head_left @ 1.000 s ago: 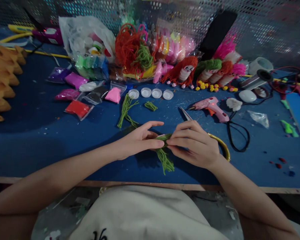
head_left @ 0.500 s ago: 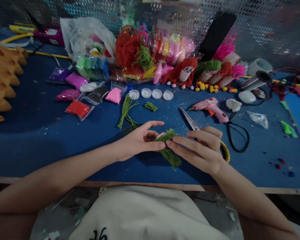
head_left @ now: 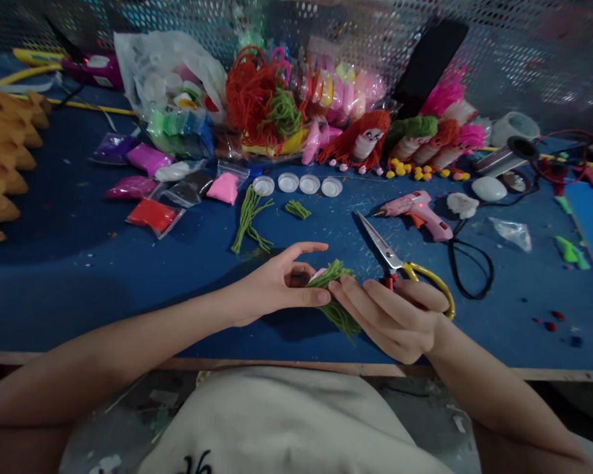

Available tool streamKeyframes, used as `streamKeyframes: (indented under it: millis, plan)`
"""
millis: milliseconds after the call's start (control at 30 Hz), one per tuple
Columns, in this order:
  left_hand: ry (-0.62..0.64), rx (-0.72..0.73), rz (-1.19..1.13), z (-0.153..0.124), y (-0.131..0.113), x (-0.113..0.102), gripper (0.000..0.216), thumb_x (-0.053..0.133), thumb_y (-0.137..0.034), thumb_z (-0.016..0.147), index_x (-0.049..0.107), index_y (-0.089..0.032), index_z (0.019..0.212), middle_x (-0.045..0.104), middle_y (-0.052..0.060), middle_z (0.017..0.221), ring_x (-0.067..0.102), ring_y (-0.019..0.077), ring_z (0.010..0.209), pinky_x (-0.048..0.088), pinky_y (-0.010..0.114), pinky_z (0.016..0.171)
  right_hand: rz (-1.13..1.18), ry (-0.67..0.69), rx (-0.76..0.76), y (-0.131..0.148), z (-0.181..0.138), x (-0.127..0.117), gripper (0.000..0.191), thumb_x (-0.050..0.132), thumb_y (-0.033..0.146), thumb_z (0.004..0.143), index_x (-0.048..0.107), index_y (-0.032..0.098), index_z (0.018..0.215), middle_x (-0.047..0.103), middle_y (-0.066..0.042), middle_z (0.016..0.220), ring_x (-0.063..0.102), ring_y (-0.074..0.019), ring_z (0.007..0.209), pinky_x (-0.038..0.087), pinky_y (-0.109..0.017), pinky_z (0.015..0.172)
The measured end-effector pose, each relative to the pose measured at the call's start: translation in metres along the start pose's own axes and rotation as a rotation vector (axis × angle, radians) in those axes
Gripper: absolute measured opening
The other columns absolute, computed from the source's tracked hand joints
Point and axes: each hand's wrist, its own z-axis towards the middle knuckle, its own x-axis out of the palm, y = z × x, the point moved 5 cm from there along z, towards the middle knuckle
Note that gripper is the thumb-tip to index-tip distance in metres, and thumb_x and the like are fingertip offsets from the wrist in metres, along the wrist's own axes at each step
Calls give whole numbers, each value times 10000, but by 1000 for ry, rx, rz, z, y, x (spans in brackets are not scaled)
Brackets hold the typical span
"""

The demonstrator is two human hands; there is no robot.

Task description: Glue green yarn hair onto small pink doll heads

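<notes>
The left hand (head_left: 277, 280), index finger lifted, holds a green yarn bundle (head_left: 337, 270) under its thumb above the blue tabletop (head_left: 128, 270); the right hand (head_left: 400, 316) touches it with bunched fingertips, grip unclear. Likely light, soft and easily splayed, it suits pinching beside that thumb.

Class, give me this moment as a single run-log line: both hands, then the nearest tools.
left hand: holding green yarn | right hand: touching yarn | scissors: partly covered by right hand | pink glue gun: on table
</notes>
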Motion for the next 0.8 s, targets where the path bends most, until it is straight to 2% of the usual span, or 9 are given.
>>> streamKeyframes:
  millis: [67, 133, 267, 367, 467, 567, 667, 800]
  plan:
    - [-9, -10, -1, -1, 1, 1, 819, 906, -319, 698, 501, -287, 1409, 561, -35, 936, 547, 113, 862, 440, 297, 863, -12, -17, -26, 0, 0, 0, 246, 655, 115, 905, 796, 272, 780, 805, 45, 917, 635, -114, 863, 379, -318, 585]
    - [-13, -14, -21, -2, 1, 3, 810, 901, -319, 704, 501, -279, 1407, 560, -36, 920, 548, 116, 863, 459, 296, 853, -9, 22, -28, 0, 1, 2, 242, 657, 123, 911, 790, 276, 778, 804, 51, 908, 636, -109, 865, 379, -311, 583]
    - [-28, -56, -88, -4, 2, 4, 742, 865, -294, 748, 499, -249, 1393, 571, -26, 904, 584, 140, 923, 510, 304, 850, 53, 36, 14, 1, -2, 2, 223, 632, 111, 926, 797, 221, 824, 806, -4, 945, 636, -126, 920, 377, -327, 614]
    - [-44, -63, -106, -4, -1, 4, 717, 848, -235, 756, 500, -241, 1382, 584, -26, 904, 600, 137, 929, 528, 283, 824, 149, 55, 193, -3, -6, 6, 215, 598, 88, 947, 790, 185, 944, 806, -15, 940, 634, -148, 905, 392, -330, 650]
    - [-52, -52, -119, -5, -4, 4, 697, 841, -193, 752, 513, -242, 1365, 583, -32, 900, 601, 121, 905, 531, 253, 786, 221, 60, 449, -14, -11, 11, 121, 710, 163, 914, 763, 213, 1011, 797, 6, 865, 634, -170, 873, 422, -339, 726]
    - [-59, -58, -132, -5, -6, 3, 692, 851, -194, 741, 528, -249, 1351, 574, -36, 899, 603, 118, 900, 530, 251, 781, 235, 51, 573, -20, -14, 14, 135, 784, 226, 863, 750, 256, 990, 784, 19, 830, 640, -184, 838, 433, -357, 755]
    - [-81, -57, -137, -4, -4, 1, 714, 877, -251, 725, 534, -247, 1351, 578, -24, 933, 601, 135, 928, 529, 283, 819, 203, 35, 549, -21, -15, 12, 236, 818, 203, 821, 755, 276, 1036, 783, 20, 837, 632, -195, 833, 447, -359, 740]
    - [-64, -14, -110, -2, -1, 0, 779, 910, -313, 687, 527, -240, 1361, 572, -20, 940, 587, 154, 955, 506, 326, 872, 126, 5, 328, -13, -7, 4, 262, 851, 164, 776, 791, 322, 977, 789, 63, 818, 594, -164, 766, 398, -348, 643]
